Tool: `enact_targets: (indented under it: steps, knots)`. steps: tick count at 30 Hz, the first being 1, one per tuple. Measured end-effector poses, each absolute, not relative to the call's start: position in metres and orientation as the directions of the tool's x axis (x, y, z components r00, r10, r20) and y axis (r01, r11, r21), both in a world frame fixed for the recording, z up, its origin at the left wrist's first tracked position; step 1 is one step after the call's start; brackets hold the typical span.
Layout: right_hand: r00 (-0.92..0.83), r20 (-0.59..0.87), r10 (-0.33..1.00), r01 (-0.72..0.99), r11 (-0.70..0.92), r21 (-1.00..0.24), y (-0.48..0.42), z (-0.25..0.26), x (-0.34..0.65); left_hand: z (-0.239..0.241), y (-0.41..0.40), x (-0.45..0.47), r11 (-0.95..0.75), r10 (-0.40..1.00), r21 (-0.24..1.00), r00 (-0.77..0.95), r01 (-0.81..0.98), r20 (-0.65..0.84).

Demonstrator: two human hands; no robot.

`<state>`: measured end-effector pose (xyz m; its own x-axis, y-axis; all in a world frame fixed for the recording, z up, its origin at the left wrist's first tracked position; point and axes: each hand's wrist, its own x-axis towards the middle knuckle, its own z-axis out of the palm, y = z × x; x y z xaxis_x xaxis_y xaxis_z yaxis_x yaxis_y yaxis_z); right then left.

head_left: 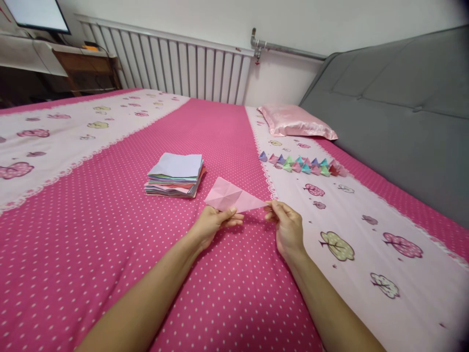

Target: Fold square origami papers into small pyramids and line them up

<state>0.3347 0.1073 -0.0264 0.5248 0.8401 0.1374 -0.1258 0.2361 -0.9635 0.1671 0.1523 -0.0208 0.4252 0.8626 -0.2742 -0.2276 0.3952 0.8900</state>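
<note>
A pink sheet of origami paper (234,194), creased and folded to a point on its right, is held between my two hands above the bed. My left hand (217,221) grips its lower left edge, thumb on top and fingers underneath. At the pointed right corner, my right hand (285,222) pinches the tip between thumb and fingers. Just left of the folded paper sits a stack of colored paper squares (175,175), with a pale lilac sheet uppermost.
Two rows of small folded paper shapes (306,167) in several colors lie on the right. Behind them is a pink pillow (296,121) by the grey headboard (395,107). A white radiator (172,61) runs along the wall, and a desk with a monitor (38,17) stands far left.
</note>
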Motion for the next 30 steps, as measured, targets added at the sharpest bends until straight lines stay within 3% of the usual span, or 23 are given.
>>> enact_targets:
  steps: [8,15,22,30]
  knots:
    - [0.52,0.234,0.821,-0.021,0.286,-0.958,0.101,-0.021,0.331,-0.021,0.152,0.169,0.215,0.92,0.961,0.366,-0.172,-0.14]
    - [0.286,0.261,0.922,-0.007,0.274,-0.962,0.096,-0.019,0.326,-0.019,0.152,0.17,0.022,0.961,0.996,0.276,-0.091,0.004]
    - [0.125,0.205,0.971,-0.055,0.213,-0.976,0.093,-0.016,0.319,-0.017,0.15,0.17,-0.048,0.958,0.994,0.276,-0.094,0.072]
    - [0.165,0.228,0.96,-0.009,0.233,-0.973,0.095,-0.02,0.318,-0.021,0.148,0.172,-0.076,0.932,0.986,0.34,-0.15,0.124]
